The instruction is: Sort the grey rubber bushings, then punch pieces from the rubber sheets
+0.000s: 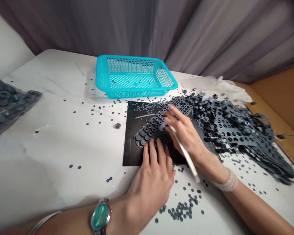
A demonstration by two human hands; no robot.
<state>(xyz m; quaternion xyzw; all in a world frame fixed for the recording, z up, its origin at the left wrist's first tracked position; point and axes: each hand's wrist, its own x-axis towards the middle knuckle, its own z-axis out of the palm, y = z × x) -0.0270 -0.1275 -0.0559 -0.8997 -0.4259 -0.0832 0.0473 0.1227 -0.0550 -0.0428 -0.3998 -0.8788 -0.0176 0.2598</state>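
A dark grey strip of moulded rubber rings [149, 126] lies slantwise on a black mat [132, 153]. My left hand [154, 173] rests with its fingers stretched out and slightly apart, the tips touching the near edge of the strip. Over the strip's right part is my right hand [186, 133], fingers bent around a thin white pen-like stick [187, 158]. The stick's rear end points down towards me; its working tip is hidden by the hand. Small dark discs [180, 210] are scattered on the table near both hands.
A turquoise basket [104, 89] stands behind the mat. To the right is a heap of punched rubber sheets [231, 127]. A plastic bag of dark parts [9, 101] sits at the left, and one loose piece [118, 125] lies left of the mat on the white table [63, 140].
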